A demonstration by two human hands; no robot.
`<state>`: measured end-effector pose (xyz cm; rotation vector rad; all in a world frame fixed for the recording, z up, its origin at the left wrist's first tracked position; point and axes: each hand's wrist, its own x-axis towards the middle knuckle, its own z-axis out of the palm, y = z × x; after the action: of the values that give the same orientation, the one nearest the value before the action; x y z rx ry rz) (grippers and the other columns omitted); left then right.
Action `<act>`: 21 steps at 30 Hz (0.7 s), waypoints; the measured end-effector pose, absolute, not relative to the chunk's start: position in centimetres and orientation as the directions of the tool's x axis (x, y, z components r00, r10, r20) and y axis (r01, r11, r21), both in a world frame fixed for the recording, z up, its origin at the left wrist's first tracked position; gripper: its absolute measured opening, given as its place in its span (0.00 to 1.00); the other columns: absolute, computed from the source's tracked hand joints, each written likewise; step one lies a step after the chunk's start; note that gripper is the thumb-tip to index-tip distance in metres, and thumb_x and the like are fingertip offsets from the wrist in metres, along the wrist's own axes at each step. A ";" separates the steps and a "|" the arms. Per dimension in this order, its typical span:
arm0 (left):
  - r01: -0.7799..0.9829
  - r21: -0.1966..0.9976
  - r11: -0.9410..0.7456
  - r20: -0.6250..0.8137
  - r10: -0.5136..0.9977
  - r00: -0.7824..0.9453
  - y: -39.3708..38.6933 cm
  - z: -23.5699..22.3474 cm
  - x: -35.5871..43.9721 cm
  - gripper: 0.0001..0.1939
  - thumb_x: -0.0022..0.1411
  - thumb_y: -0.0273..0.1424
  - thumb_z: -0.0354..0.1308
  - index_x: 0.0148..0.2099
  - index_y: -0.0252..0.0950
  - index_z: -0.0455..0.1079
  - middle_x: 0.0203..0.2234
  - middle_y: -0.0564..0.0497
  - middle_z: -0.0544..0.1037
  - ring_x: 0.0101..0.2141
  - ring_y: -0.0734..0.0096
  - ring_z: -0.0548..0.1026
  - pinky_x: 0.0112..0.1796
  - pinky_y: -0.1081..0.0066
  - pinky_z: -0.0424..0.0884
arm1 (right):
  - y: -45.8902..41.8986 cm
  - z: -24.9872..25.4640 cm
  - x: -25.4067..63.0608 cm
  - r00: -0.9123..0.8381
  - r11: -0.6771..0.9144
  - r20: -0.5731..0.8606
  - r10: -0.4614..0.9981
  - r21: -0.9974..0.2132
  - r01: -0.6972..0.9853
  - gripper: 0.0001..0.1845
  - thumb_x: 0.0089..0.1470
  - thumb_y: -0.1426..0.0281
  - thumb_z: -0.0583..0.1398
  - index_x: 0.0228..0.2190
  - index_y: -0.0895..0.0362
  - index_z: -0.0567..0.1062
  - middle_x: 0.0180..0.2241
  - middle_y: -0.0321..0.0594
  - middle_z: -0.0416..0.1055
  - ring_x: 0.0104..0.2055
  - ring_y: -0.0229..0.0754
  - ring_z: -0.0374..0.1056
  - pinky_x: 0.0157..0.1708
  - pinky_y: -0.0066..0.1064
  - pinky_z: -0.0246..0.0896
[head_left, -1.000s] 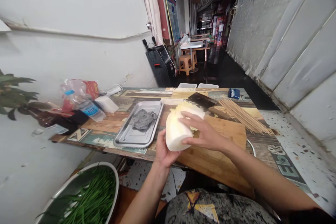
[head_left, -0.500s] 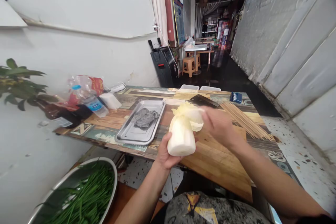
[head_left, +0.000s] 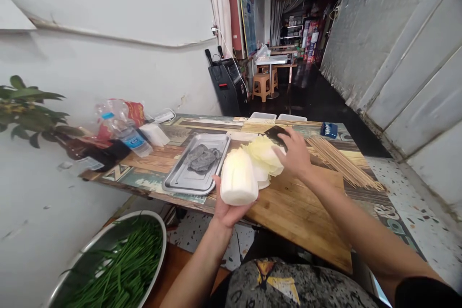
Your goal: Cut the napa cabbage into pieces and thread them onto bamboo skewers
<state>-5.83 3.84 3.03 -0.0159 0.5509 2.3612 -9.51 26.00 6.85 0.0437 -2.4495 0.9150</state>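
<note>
A pale napa cabbage (head_left: 238, 178) rests on its side in my left hand (head_left: 231, 209), cut base toward me. My left fingers wrap under and around it. Just right of it, a loose yellow-and-white cabbage leaf (head_left: 265, 156) lies above the wooden cutting board (head_left: 306, 216); the head hides part of it. My right hand (head_left: 296, 154) is at the leaf's right edge, thumb and fingers spread apart, thumb close to or touching the leaf. Beyond these fingers is a dark, flat blade-like piece (head_left: 276, 132), partly covered by the hand.
A metal tray (head_left: 171, 184) with a crumpled grey cloth-like item (head_left: 202, 158) is left of the cabbage. Wooden skewers (head_left: 342, 163) and a blue box (head_left: 329, 130) lie right. A water bottle (head_left: 133, 140) stands left; a metal basin (head_left: 163, 236) holds long green vegetables (head_left: 122, 264) below.
The leaf has come away from the cabbage head and sits lower, beside it. My right hand has opened its fingers and reached forward. My left hand has shifted slightly left with the cabbage.
</note>
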 end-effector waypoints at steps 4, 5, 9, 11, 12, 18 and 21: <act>-0.654 0.285 -0.701 -0.087 0.660 -0.746 4.4 2.4 -6.7 0.25 0.66 0.45 0.50 0.62 0.44 0.64 0.47 0.46 0.78 0.47 0.60 0.75 0.45 0.62 0.71 | 24.2 7.4 -5.1 -0.821 0.500 0.437 -0.367 -0.652 -0.570 0.48 0.47 0.51 0.66 0.63 0.55 0.58 0.65 0.50 0.54 0.65 0.51 0.52 0.62 0.47 0.50; -0.655 0.289 -0.698 -0.071 0.667 -0.742 4.5 2.5 -6.7 0.23 0.68 0.42 0.48 0.62 0.43 0.63 0.47 0.46 0.79 0.47 0.61 0.76 0.46 0.63 0.71 | 24.0 7.7 -4.5 -0.807 0.458 0.440 -0.394 -0.668 -0.587 0.48 0.47 0.51 0.66 0.64 0.53 0.57 0.65 0.49 0.54 0.66 0.51 0.52 0.63 0.47 0.49; -0.694 0.329 -0.640 -0.062 0.719 -0.692 4.9 3.6 -6.0 0.27 0.64 0.43 0.53 0.61 0.36 0.65 0.47 0.43 0.78 0.49 0.56 0.75 0.50 0.60 0.68 | 24.2 8.5 -3.4 -0.802 0.443 0.470 -0.368 -0.670 -0.596 0.35 0.53 0.54 0.63 0.60 0.49 0.65 0.62 0.45 0.60 0.64 0.48 0.55 0.62 0.49 0.50; -0.698 0.336 -0.632 -0.061 0.725 -0.686 5.2 4.4 -5.4 0.31 0.61 0.48 0.55 0.60 0.34 0.66 0.47 0.42 0.78 0.49 0.54 0.74 0.50 0.60 0.68 | 24.4 8.8 -3.0 -0.779 0.466 0.480 -0.402 -0.625 -0.626 0.34 0.52 0.54 0.63 0.59 0.50 0.67 0.62 0.46 0.60 0.64 0.49 0.55 0.61 0.49 0.52; -0.691 0.337 -0.640 -0.059 0.718 -0.694 5.4 4.7 -5.1 0.33 0.59 0.50 0.57 0.59 0.34 0.66 0.47 0.43 0.78 0.48 0.55 0.75 0.50 0.61 0.69 | 24.4 8.9 -2.8 -0.768 0.477 0.492 -0.411 -0.602 -0.641 0.34 0.52 0.54 0.64 0.58 0.51 0.67 0.63 0.47 0.59 0.64 0.50 0.55 0.61 0.50 0.52; -0.689 0.355 -0.631 -0.133 0.696 -0.706 6.1 5.9 -4.5 0.33 0.54 0.39 0.64 0.60 0.37 0.63 0.42 0.45 0.80 0.43 0.55 0.78 0.50 0.54 0.69 | 24.4 9.8 -1.9 -0.713 0.467 0.581 -0.393 -0.542 -0.699 0.25 0.60 0.60 0.58 0.57 0.52 0.69 0.58 0.45 0.66 0.60 0.46 0.61 0.58 0.46 0.58; -0.711 0.319 -0.626 -0.172 0.700 -0.693 6.3 6.0 -4.8 0.32 0.55 0.37 0.63 0.61 0.39 0.62 0.41 0.46 0.80 0.42 0.55 0.78 0.51 0.50 0.67 | 24.6 9.9 -1.9 -0.643 0.580 0.650 -0.405 -0.361 -0.730 0.23 0.61 0.68 0.55 0.57 0.55 0.68 0.54 0.46 0.71 0.55 0.46 0.67 0.54 0.43 0.64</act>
<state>-4.75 6.34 5.96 -0.0398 0.4669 2.2902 -1.85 24.60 9.86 0.9046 -2.3050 0.8501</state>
